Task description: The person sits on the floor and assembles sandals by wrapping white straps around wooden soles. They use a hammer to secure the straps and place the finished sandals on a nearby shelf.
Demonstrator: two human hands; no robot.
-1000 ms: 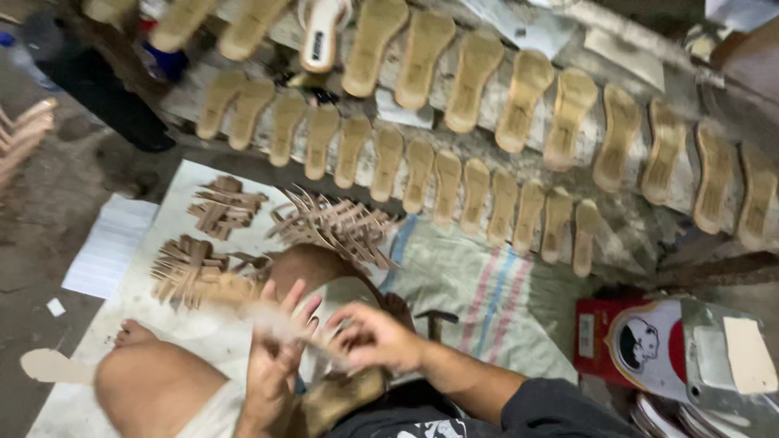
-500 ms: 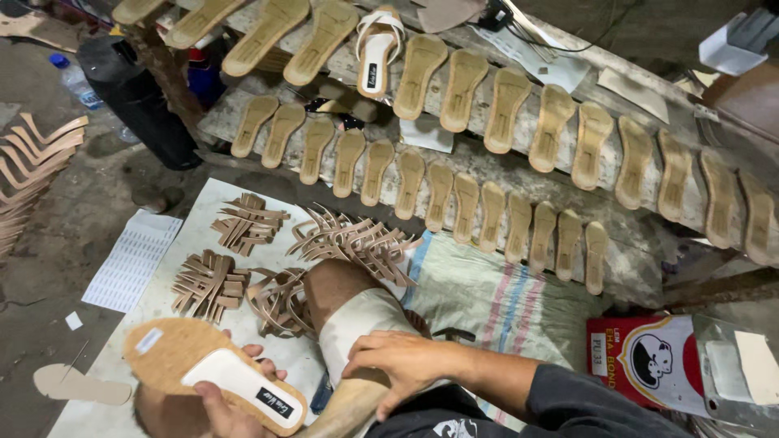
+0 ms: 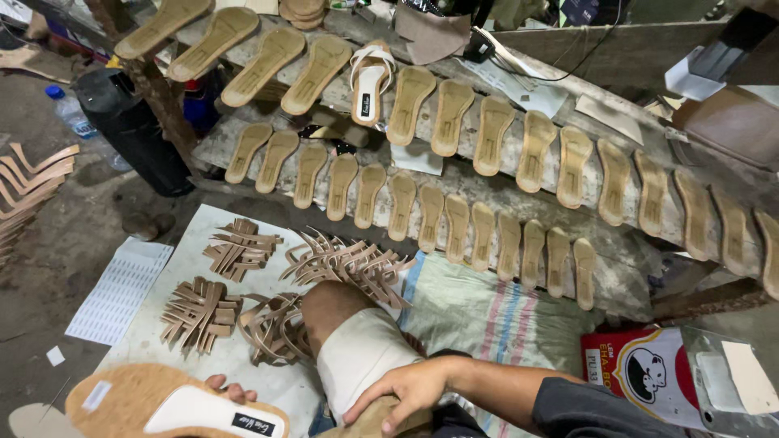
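Cork sole (image 3: 154, 401) in left hand (image 3: 227, 391), right hand (image 3: 402, 393) apart.

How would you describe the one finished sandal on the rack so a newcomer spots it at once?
Start at the sloping wooden rack across the top of the view, lined with two rows of tan insoles. In the upper row, left of centre, sits the finished sandal. It alone has a white footbed and white straps; its neighbours are all bare tan.

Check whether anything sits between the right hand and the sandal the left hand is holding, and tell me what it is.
Yes. The person's own bent knee, covered by the pale shorts leg, rises between the right hand, which rests near it, and the cork-soled sandal held by the left hand at the bottom edge. Nothing else visible lies between them.
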